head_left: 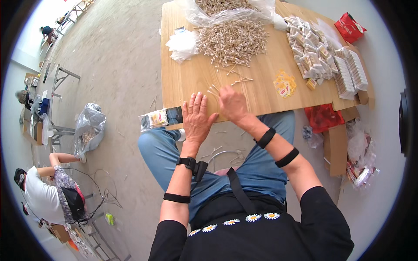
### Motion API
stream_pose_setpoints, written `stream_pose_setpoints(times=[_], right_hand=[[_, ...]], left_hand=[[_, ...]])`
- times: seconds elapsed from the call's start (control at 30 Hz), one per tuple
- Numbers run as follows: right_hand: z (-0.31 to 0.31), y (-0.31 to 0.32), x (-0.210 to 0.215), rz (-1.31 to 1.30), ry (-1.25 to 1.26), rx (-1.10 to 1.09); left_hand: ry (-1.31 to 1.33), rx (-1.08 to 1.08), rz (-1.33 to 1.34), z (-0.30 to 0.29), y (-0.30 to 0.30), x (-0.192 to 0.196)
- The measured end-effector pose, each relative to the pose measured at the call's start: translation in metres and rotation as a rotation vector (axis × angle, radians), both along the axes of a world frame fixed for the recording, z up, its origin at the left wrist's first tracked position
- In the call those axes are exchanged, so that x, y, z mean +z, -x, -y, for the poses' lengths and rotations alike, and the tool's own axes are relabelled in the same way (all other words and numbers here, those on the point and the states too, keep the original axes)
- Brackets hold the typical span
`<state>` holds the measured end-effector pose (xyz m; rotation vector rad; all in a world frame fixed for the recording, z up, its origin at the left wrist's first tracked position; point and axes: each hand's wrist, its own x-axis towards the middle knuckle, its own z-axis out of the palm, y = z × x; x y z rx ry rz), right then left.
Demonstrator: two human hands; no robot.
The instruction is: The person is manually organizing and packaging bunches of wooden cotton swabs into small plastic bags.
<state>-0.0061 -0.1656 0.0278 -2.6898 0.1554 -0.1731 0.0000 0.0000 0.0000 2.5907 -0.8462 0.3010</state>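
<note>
My right hand (232, 103) is closed around a few cotton swabs (213, 89), whose white tips stick out on its left side. Flat on the near edge of the wooden table lies my left hand (197, 116), fingers stretched out and thumb apart. Beside its fingertips, a small dark block (174, 115) sits at the table corner, touching a clear bag of swabs (153, 120) with a printed label. A few loose swabs (241, 81) rest just beyond my right hand. Farther back is a big heap of cotton swabs (233, 41).
Clear plastic bags (182, 45) lie left of the heap. Small yellow-and-white labels (285, 84) are spread to the right, near many packed swab bundles (310, 50). A red bag (349, 28) stands at the far right. Another person (45, 193) sits at the left.
</note>
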Motion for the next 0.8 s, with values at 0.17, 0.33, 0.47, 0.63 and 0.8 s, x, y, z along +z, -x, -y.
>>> stream_pose_setpoints(times=[0.17, 0.33, 0.47, 0.63, 0.8], right_hand=[[-0.005, 0.017, -0.003, 0.189, -0.078, 0.019], [-0.003, 0.017, -0.006, 0.176, -0.114, 0.014], [-0.010, 0.015, -0.011, 0.211, -0.122, -0.012], [-0.015, 0.014, -0.006, 0.151, -0.260, -0.051], [-0.011, 0.012, -0.012, 0.161, -0.315, -0.045]], left_hand=[[0.216, 0.003, -0.073, 0.004, 0.006, 0.002], [0.160, -0.109, -0.071, -0.007, 0.016, 0.012], [0.072, -0.194, -0.066, 0.002, 0.011, 0.022], [0.009, -0.187, -0.083, -0.006, 0.011, 0.016], [-0.012, -0.181, -0.095, -0.015, 0.016, 0.016]])
